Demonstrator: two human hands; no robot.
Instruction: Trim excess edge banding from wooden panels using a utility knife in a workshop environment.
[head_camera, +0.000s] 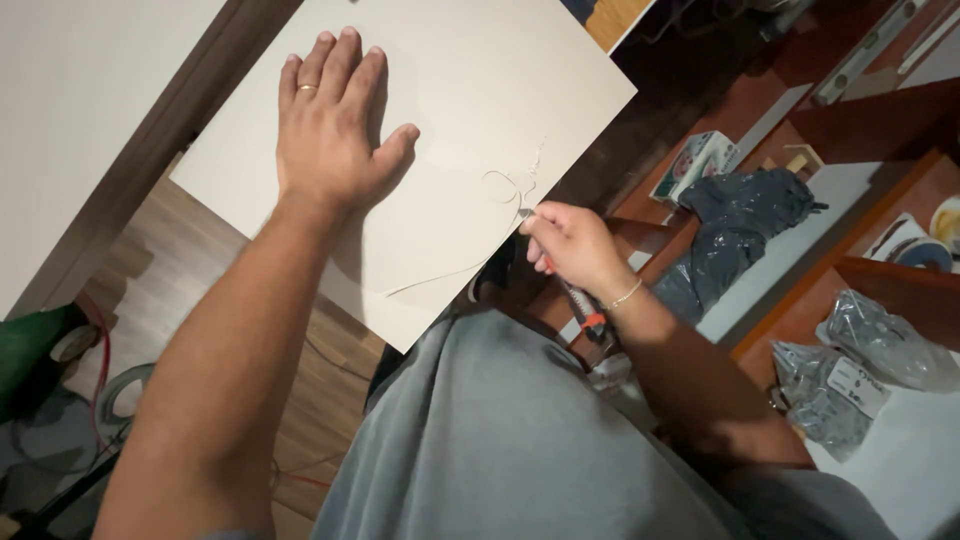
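Note:
My left hand (335, 120) lies flat, fingers spread, pressing on a large off-white board (480, 90) that rests across my lap. A ring sits on one finger. My right hand (572, 245) grips a utility knife (583, 305) with an orange-and-black handle, its blade tip touching the board near the right edge. A thin curled sliver (500, 190) of cut material lies on the board just beside the blade, trailing down to the left.
Grey trousers (520, 430) fill the bottom. Reddish wooden steps (800, 300) at right carry grey plastic bags (740, 225), a small printed box (700, 160), tape rolls (945, 235) and a level (865, 50). Wood floor with cables and a green object (30, 350) lies left.

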